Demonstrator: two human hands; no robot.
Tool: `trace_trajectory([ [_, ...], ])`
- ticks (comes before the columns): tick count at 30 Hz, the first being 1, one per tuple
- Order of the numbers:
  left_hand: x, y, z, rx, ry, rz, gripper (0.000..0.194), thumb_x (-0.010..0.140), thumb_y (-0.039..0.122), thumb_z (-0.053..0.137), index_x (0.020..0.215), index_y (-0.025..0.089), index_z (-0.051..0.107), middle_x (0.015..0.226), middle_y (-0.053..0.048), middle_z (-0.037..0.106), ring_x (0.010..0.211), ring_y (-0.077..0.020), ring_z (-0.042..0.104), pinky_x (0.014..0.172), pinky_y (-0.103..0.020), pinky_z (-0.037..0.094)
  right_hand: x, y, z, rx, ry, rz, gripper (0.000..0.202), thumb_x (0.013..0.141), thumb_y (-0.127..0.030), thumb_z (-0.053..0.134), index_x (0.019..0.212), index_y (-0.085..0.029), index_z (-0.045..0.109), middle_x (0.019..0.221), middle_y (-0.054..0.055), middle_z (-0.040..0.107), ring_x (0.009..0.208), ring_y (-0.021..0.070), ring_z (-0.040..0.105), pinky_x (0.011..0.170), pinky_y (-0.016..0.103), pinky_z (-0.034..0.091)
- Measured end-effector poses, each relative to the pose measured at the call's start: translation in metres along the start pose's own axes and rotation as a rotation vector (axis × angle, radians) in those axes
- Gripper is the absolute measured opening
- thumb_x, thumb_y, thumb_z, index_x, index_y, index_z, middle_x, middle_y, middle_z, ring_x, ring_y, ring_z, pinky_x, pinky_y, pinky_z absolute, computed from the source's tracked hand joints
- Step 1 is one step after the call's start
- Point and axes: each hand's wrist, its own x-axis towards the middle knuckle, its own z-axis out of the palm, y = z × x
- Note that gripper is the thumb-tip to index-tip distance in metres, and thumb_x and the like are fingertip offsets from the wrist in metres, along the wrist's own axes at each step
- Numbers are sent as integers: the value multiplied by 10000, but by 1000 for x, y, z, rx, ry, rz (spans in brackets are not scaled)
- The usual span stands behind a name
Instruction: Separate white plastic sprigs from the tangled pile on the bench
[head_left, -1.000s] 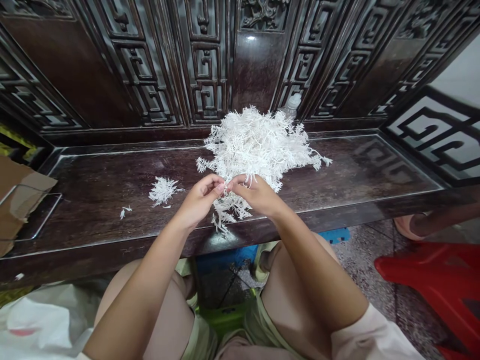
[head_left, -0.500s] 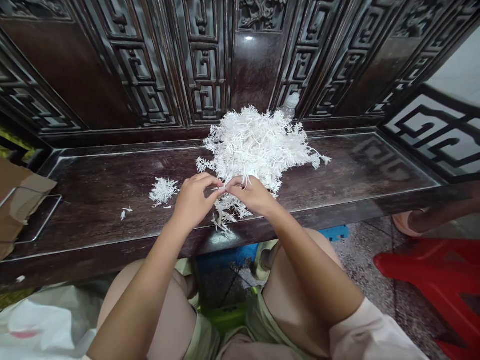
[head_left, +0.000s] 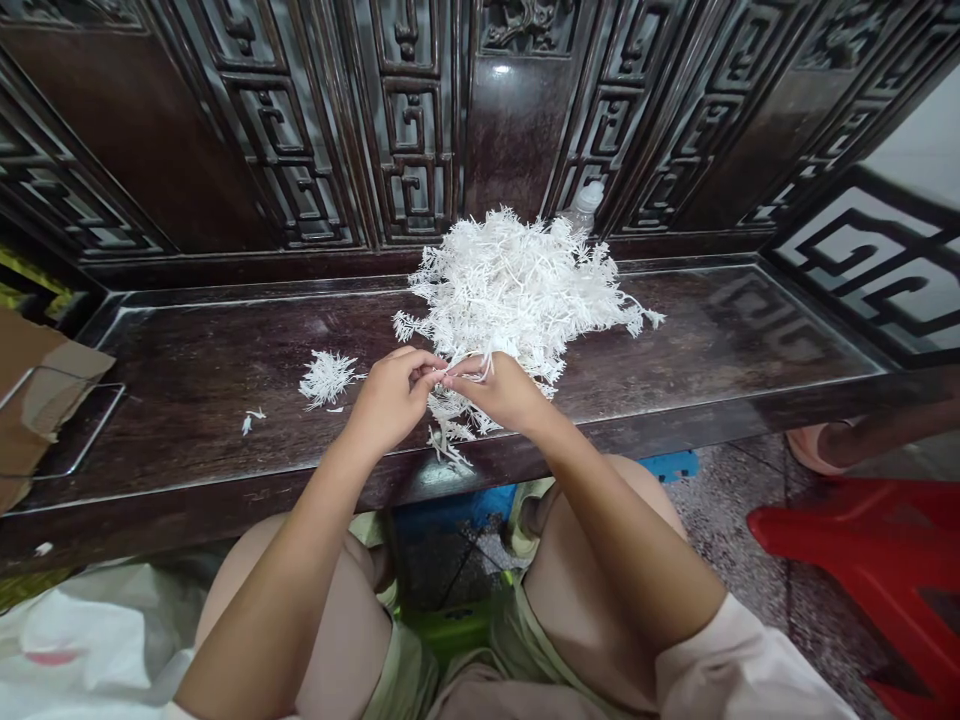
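Note:
A big heap of white plastic sprigs [head_left: 517,290] with needle-like tips lies on the dark wooden bench [head_left: 225,340]. At the heap's front edge my left hand [head_left: 397,395] and my right hand [head_left: 499,390] meet, both closed in a pinch. Between the fingertips is a thin white sprig [head_left: 480,368], its stem looping over my right fingers; the exact grip is partly hidden. Left of my hands sits a small pile of white pieces [head_left: 328,379]. A few loose sprigs [head_left: 450,448] lie below the hands at the bench's front edge.
Small white scraps [head_left: 252,420] lie at the left, near a cardboard box [head_left: 52,400] and a metal wire frame [head_left: 97,430]. Behind the heap stands a clear bottle [head_left: 586,205] against the carved back panel [head_left: 517,140]. A red plastic stool [head_left: 847,540] and another person's foot [head_left: 817,450] are at the right.
My hands stay nearly in place. My left fingers have curled in more, and the white stem at my right fingers has shifted. The heap looks unchanged.

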Motion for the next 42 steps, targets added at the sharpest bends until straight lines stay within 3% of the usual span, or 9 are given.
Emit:
trace_trajectory([
  [5, 0, 2, -5, -51, -9, -21, 134, 737, 233, 531, 726, 183, 655, 768, -38, 626, 729, -168, 546, 645, -280, 384, 0, -4, 0, 8, -25, -6, 241, 736, -303, 483, 686, -153, 665, 635, 10, 607, 637, 122, 505, 604, 250, 348],
  [11, -1, 3, -12, -226, -38, -191, 144, 709, 297, 581, 724, 173, 651, 733, -42, 662, 649, -159, 548, 610, -283, 391, 6, -8, -1, 61, -42, -33, 220, 710, -229, 425, 558, -166, 571, 595, -8, 546, 619, 104, 473, 618, 249, 337],
  [20, -2, 5, -23, -246, 6, -131, 156, 704, 315, 586, 710, 171, 648, 725, -44, 662, 666, -162, 555, 634, -277, 404, 13, -15, 7, 181, -83, 15, 219, 690, -253, 395, 505, -174, 482, 538, -19, 457, 551, 96, 396, 567, 255, 309],
  [31, 3, 6, -21, -24, 65, -26, 134, 724, 263, 533, 715, 184, 641, 750, -29, 615, 708, -163, 514, 624, -268, 369, 16, -13, 14, 247, -41, -25, 213, 691, -225, 384, 490, -182, 441, 525, -16, 431, 575, 102, 408, 600, 260, 333],
  [33, 4, -7, -33, 5, 161, -42, 117, 740, 245, 522, 717, 185, 619, 757, -16, 591, 719, -155, 499, 648, -268, 366, 9, -15, 9, 291, -36, -26, 210, 689, -205, 383, 484, -183, 425, 533, -15, 433, 576, 102, 409, 606, 263, 340],
  [35, 6, -28, -52, 8, 407, -118, 109, 768, 228, 491, 732, 183, 583, 762, 2, 553, 727, -139, 475, 694, -266, 360, 0, -16, -3, 363, -40, -14, 215, 700, -188, 373, 488, -185, 406, 550, -14, 434, 562, 97, 396, 600, 266, 342],
  [37, 7, -46, -69, -97, 568, -198, 99, 794, 249, 472, 781, 191, 552, 760, 23, 513, 720, -116, 455, 717, -254, 359, -7, -17, -20, 405, 6, 5, 215, 731, -203, 374, 520, -189, 409, 549, -18, 413, 538, 93, 363, 580, 266, 330],
  [39, 7, -53, -73, -283, 499, -230, 72, 795, 265, 489, 814, 208, 529, 752, 34, 500, 705, -100, 456, 732, -249, 369, -10, -18, -34, 351, 85, 43, 219, 744, -212, 389, 536, -186, 455, 545, -19, 399, 523, 89, 329, 557, 263, 303],
  [42, 11, -39, -48, -522, 361, -316, 64, 757, 240, 533, 796, 197, 508, 694, 24, 508, 667, -96, 496, 718, -257, 396, -5, -19, -36, 236, 19, 79, 222, 753, -229, 423, 596, -177, 571, 569, -14, 440, 541, 89, 353, 566, 258, 304],
])
